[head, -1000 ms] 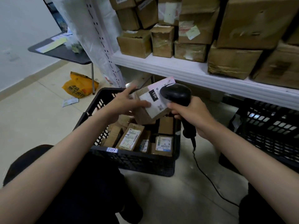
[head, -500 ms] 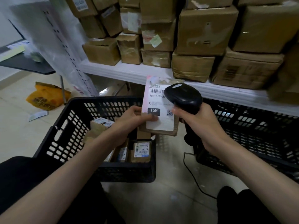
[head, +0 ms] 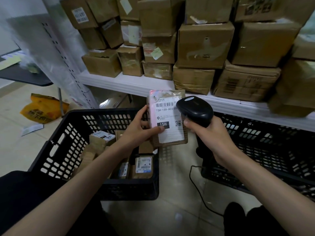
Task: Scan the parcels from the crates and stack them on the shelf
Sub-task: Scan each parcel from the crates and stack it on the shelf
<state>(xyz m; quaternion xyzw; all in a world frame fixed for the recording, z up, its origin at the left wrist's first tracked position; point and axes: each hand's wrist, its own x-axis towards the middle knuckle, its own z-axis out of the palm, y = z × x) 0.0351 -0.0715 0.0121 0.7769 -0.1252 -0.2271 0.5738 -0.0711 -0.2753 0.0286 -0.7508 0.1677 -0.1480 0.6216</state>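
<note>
1. The left hand [head: 138, 132] holds a small brown parcel [head: 167, 133]. The thumb presses on the white label on the front, and the fingers curl round the left edge to the back.
2. The parcel stands upright in the air, above the right end of the left crate [head: 56, 150]. Its label shows a barcode and the mark "15H".
3. The right hand [head: 211, 135] grips a black scanner [head: 195, 109] by its handle. The fingers are wrapped tight round it.
4. The head of the scanner is just beside the top right part of the label and covers a bit of it. A black cord [head: 196, 184] hangs from the scanner down to the floor.
5. The left crate is black with holes in its walls. More small parcels [head: 144, 165] lie inside it.
6. A second black crate [head: 272, 150] sits to the right, under the shelf. What is in it cannot be seen.
7. The white shelf [head: 129, 82] runs behind the hands. Many brown boxes [head: 204, 46] are stacked on it.
8. The floor [head: 17, 142] is pale tile. A yellow bag [head: 42, 109] and a paper slip [head: 32, 129] lie on it at the left, near a dark table [head: 25, 77].
</note>
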